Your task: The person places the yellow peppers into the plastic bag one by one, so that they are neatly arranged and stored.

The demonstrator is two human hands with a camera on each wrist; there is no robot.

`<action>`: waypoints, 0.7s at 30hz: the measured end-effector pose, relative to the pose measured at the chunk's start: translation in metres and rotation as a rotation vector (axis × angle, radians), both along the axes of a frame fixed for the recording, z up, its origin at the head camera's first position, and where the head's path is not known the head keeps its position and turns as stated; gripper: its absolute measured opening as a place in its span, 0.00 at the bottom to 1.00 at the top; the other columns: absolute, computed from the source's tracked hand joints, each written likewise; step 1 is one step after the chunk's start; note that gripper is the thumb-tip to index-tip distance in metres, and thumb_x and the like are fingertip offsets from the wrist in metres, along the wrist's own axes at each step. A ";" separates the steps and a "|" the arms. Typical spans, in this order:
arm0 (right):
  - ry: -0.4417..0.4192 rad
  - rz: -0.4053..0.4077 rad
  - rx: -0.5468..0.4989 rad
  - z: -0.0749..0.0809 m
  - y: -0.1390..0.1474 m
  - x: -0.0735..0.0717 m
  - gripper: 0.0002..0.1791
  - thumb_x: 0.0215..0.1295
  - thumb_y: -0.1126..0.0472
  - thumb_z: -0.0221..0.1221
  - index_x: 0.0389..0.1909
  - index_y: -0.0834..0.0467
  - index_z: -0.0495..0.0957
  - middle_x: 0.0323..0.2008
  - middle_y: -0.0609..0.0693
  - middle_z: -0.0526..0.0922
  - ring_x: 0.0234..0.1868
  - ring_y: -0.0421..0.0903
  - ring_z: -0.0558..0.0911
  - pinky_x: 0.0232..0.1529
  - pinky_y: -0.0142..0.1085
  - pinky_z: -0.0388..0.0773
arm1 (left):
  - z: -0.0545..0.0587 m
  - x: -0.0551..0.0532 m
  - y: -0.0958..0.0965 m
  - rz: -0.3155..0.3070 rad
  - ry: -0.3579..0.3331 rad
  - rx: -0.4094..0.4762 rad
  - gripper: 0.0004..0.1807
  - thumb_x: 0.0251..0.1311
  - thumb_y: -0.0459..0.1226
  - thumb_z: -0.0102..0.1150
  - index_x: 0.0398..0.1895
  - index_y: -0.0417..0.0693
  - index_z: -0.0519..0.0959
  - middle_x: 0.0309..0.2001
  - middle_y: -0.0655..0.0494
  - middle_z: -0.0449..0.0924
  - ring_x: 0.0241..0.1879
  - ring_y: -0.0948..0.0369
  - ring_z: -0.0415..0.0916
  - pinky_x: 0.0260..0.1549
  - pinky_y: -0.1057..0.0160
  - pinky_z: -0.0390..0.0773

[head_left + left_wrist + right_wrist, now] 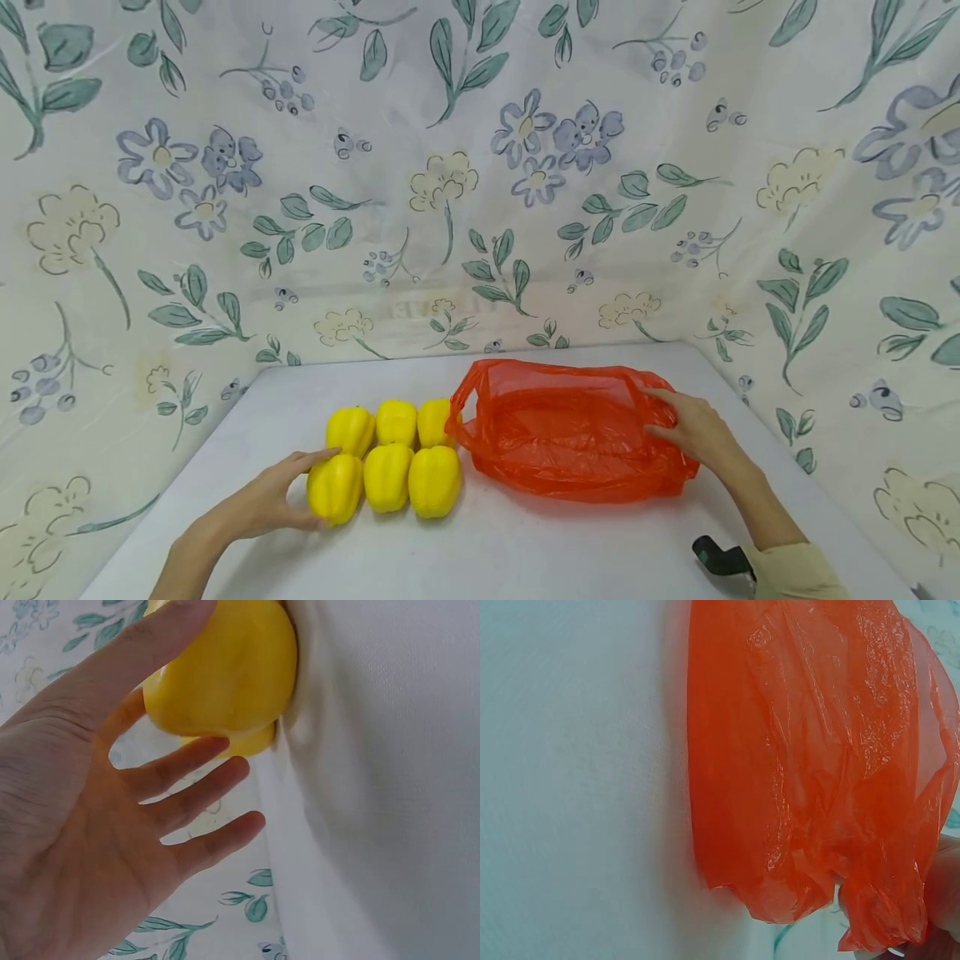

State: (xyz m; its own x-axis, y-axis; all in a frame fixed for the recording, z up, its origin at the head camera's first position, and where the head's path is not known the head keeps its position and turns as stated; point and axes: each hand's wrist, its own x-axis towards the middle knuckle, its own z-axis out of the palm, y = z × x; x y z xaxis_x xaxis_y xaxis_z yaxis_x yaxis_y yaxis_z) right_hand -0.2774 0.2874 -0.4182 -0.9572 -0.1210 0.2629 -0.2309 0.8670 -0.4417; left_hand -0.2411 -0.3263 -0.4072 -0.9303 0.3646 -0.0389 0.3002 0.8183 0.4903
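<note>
In the head view, several yellow bell peppers [387, 477] sit in two rows on the white table. My left hand [264, 497] is at the front-left bell pepper [335, 490], its index fingertip at the far side and thumb at the near side. The left wrist view shows the thumb overlapping that yellow pepper [229, 671], with the other fingers spread and fairly straight. A red plastic bag [570, 433] lies right of the peppers, its mouth facing left. My right hand [693, 429] grips the bag's right part; in the right wrist view the bag [802, 765] bunches at the fingers.
A small black object [720, 557] lies at the front right, beside the right sleeve [798, 573]. Behind the white table [525, 550] hangs a floral cloth [450, 208], which also covers both sides. The bag's left handle [461, 408] overlaps the back-right pepper.
</note>
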 end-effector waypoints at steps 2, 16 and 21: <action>-0.005 -0.003 -0.001 0.000 0.000 0.001 0.35 0.57 0.61 0.69 0.66 0.58 0.70 0.58 0.68 0.77 0.55 0.68 0.76 0.44 0.54 0.84 | -0.001 0.001 0.000 -0.003 -0.023 0.008 0.52 0.39 0.53 0.78 0.71 0.52 0.66 0.63 0.45 0.72 0.60 0.46 0.70 0.57 0.32 0.70; 0.015 0.031 -0.029 0.001 -0.001 0.002 0.33 0.59 0.67 0.66 0.66 0.59 0.70 0.58 0.68 0.78 0.53 0.65 0.78 0.46 0.53 0.84 | -0.004 0.003 0.001 -0.003 -0.043 0.019 0.53 0.42 0.52 0.77 0.72 0.49 0.63 0.63 0.43 0.72 0.58 0.46 0.70 0.55 0.31 0.71; 0.004 0.033 -0.040 0.001 -0.001 0.001 0.32 0.59 0.67 0.65 0.66 0.59 0.70 0.58 0.68 0.77 0.54 0.66 0.78 0.45 0.52 0.84 | -0.003 0.004 0.002 -0.003 -0.013 -0.003 0.53 0.41 0.54 0.77 0.72 0.50 0.64 0.63 0.44 0.72 0.57 0.47 0.71 0.56 0.33 0.71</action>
State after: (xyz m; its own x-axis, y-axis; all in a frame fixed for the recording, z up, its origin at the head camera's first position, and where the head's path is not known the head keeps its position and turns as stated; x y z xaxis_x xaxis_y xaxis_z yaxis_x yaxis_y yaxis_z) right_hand -0.2759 0.2869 -0.4175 -0.9518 -0.1420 0.2718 -0.2610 0.8404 -0.4749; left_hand -0.2375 -0.3247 -0.4105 -0.9287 0.3670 -0.0523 0.2960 0.8190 0.4916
